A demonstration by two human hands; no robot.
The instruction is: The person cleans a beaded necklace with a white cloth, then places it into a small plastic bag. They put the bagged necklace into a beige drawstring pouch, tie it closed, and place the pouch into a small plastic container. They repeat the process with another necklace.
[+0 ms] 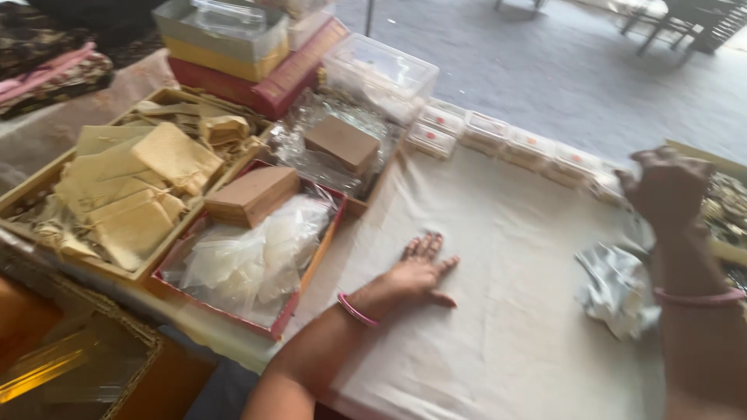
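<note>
My left hand [420, 271] lies flat, palm down, on a pale cloth [498, 311] that covers the table, fingers slightly apart and holding nothing. A pink bangle sits on that wrist. My right hand [669, 187] is raised at the right, blurred, with fingers curled; whether it holds anything I cannot tell. It also wears a pink bangle. A crumpled silvery wrapper [615, 288] lies on the cloth just left of my right forearm.
A red tray [292, 299] at the left holds clear plastic bags and a brown box. Beside it a wooden tray [23, 190] holds several beige cloth pouches. Small clear lidded boxes [486, 132] line the cloth's far edge. Stacked boxes stand behind.
</note>
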